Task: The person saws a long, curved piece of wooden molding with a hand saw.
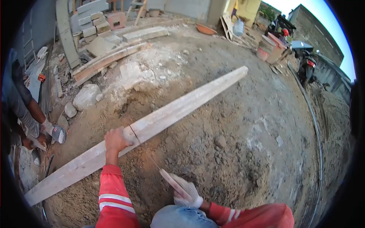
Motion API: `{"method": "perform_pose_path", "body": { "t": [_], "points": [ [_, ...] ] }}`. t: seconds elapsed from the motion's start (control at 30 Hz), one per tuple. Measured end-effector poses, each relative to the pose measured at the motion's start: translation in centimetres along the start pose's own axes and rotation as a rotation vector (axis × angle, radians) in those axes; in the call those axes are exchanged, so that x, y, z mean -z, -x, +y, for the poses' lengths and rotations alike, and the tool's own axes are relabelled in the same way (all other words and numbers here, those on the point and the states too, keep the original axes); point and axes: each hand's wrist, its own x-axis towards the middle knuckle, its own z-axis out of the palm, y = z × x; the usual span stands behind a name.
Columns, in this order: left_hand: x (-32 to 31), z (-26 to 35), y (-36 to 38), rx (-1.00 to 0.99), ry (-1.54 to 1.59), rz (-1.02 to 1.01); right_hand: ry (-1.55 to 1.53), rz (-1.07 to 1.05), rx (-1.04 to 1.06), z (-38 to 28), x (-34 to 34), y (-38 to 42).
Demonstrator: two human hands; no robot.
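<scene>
A long pale beam (190,102) lies diagonally across the dirt, with a dark straight line running across it near its middle. My left hand (117,143), bare, presses on the beam just left of that line, with its fingers wrapped over the top edge. In my right hand (187,192), which wears a white glove, is a thin-bladed tool (173,183) with a flat pale handle. Its narrow blade points up and left toward the beam, apart from it in this view. The gloved fingers are closed around the handle. Below my hands, my jeans-covered knee (182,217) shows.
Another person's hand (42,140) and socked foot (57,133) are at the left edge, close to the beam's near end. Rocks (86,96), planks (110,60) and stacked blocks (95,26) lie behind. A grey pipe (315,125) runs along the right; buckets (266,48) stand farther back.
</scene>
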Motion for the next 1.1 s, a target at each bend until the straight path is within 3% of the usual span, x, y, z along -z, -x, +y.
{"method": "perform_pose_path", "body": {
  "t": [0.07, 0.13, 0.2, 0.3, 0.37, 0.5, 0.6, 0.73, 0.83, 0.87, 0.93, 0.97, 1.0, 1.03, 1.1],
  "points": [
    [0.8, 0.7, 0.3, 0.004, -0.016, -0.033, 0.035, 0.104, 0.080, 0.8, -1.4, -5.2],
    [1.1, 1.0, 0.3, 0.012, -0.039, -0.057, -0.077, 0.380, 0.305, 4.6, -5.8, -13.1],
    [1.8, 1.2, 0.7, 0.009, -0.039, -0.091, -0.021, 0.400, 0.362, 5.0, -6.7, -19.2],
    [1.3, 0.8, 0.4, -0.010, -0.007, -0.070, -0.013, 0.364, 0.344, 4.6, -5.7, -18.2],
    [0.7, -0.2, 0.6, -0.034, -0.023, -0.031, -0.140, 0.312, 0.238, 4.3, -5.3, -13.0],
    [1.0, 0.2, 0.0, -0.017, -0.012, -0.085, 0.026, 0.067, 0.052, -0.4, -0.1, -0.2],
    [0.5, 0.3, 0.3, 0.017, -0.035, -0.061, -0.003, 0.074, 0.098, 1.0, -0.6, -2.3],
    [0.6, 0.6, -0.1, 0.023, -0.031, -0.051, 0.024, 0.456, 0.376, 6.2, -7.6, -17.8],
    [1.2, 0.0, 0.1, 0.011, -0.010, -0.059, -0.124, 0.340, 0.239, 3.2, -5.7, -19.7],
    [1.1, 0.2, 0.1, -0.015, -0.011, -0.080, -0.017, 0.420, 0.373, 4.4, -6.1, -18.9],
    [0.7, -0.4, 0.5, -0.027, -0.027, -0.039, -0.049, 0.378, 0.336, 3.3, -4.9, -13.1],
    [0.3, -0.3, 0.7, -0.023, -0.031, 0.029, -0.030, 0.275, 0.196, 2.5, -4.1, -8.9],
    [1.4, 0.3, 0.6, 0.003, 0.001, -0.028, -0.008, 0.138, 0.081, 2.3, -2.6, -4.6],
    [0.4, 0.3, 0.1, -0.007, 0.010, -0.058, -0.023, 0.090, 0.092, 0.8, -0.5, -1.8],
    [-0.4, -0.4, -0.3, -0.031, -0.032, 0.045, -0.322, 0.059, -0.054, 1.3, -1.7, 0.9]
  ]
}}
